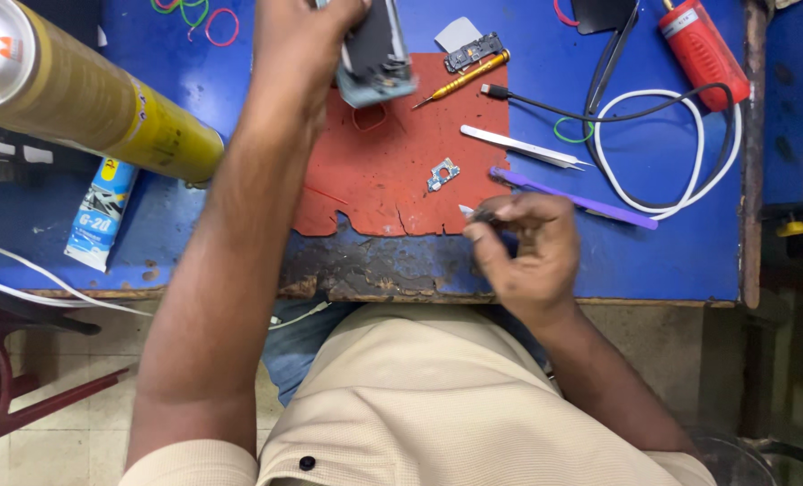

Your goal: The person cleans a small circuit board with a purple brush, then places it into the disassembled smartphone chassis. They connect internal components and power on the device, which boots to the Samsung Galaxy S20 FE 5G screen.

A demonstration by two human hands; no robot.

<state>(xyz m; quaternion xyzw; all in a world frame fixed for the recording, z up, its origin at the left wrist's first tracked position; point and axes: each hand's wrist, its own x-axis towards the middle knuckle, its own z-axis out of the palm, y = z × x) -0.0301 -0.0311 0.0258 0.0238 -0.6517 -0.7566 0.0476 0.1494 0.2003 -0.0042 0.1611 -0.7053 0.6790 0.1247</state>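
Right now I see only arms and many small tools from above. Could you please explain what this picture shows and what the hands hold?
A camera worn on a person's head looks down at a blue workbench with a torn red mat. The left hand holds an opened phone. The right hand pinches a small metal-tipped tool. On the mat lies a small metal part. Nearby lie a yellow screwdriver, metal tweezers, a purple pry tool, a white cable and a yellow spray can.
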